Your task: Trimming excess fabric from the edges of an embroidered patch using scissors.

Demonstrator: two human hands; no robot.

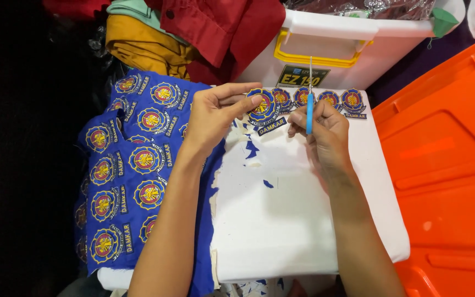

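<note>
My left hand [214, 113] pinches a round blue embroidered patch [263, 105] with a red and yellow emblem, holding it at the far edge of a white board [281, 220]. My right hand [325, 135] grips a thin tool with a light-blue handle [309, 113] and a metal tip pointing upward, just right of the patch. A row of cut-out round patches [331, 99] lies along the board's far edge. A blue cloth sheet [133, 165] covered with several uncut patches lies under my left forearm.
A white plastic box with a yellow handle [325, 49] stands behind the board. An orange plastic lid [452, 165] fills the right side. Red, yellow and green clothes [182, 33] are piled at the back left. Small blue scraps [252, 149] dot the board.
</note>
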